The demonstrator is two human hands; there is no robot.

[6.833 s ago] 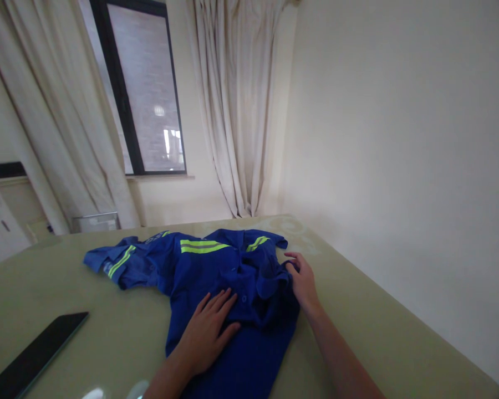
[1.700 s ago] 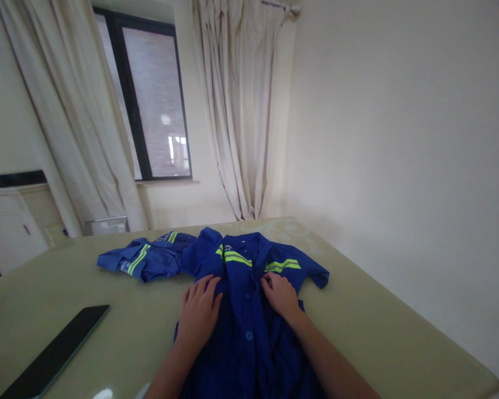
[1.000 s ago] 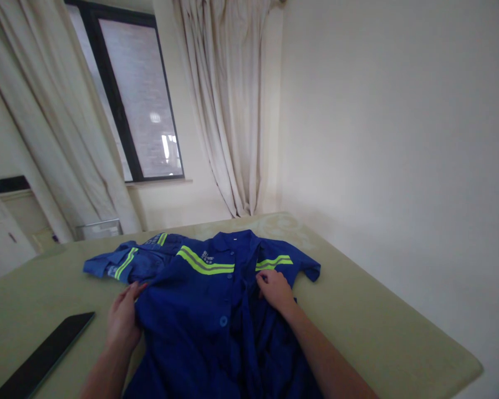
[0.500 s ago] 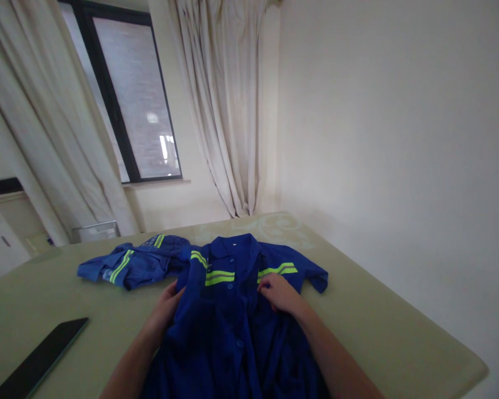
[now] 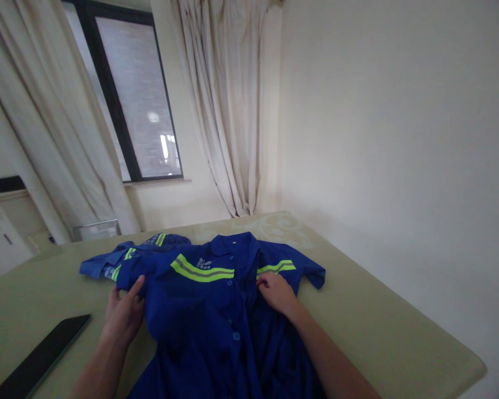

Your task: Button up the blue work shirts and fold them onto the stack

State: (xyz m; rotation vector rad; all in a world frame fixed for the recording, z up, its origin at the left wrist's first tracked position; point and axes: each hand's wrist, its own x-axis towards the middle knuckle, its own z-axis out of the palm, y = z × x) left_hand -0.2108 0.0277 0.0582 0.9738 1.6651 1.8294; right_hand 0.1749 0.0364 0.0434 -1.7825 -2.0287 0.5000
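Observation:
A blue short-sleeved work shirt [image 5: 199, 310] with yellow-green reflective stripes lies front up on the table, its collar toward the window. Its buttoned front hangs partly apart, and the lower part is creased toward me. At the end of the left-side sleeve, my left hand [image 5: 125, 313] pinches the cloth between thumb and fingers. My right hand [image 5: 276, 292] is closed on the shirt's front panel, just below the right-hand stripe. Behind the left-side sleeve lies a second blue garment [image 5: 97, 266] with similar stripes, crumpled and partly covered by the shirt.
The table [image 5: 382, 327] has a pale green cover, and its right edge runs along the white wall. A flat black object [image 5: 41, 354] lies at the front left. Beyond the table hang beige curtains [image 5: 233, 111] beside a dark-framed window [image 5: 139, 100].
My left hand has moved left, drawing the sleeve outward, so the left chest stripe and white printing now show. The sleeve now overlaps the second garment. My right hand stays nearly in place.

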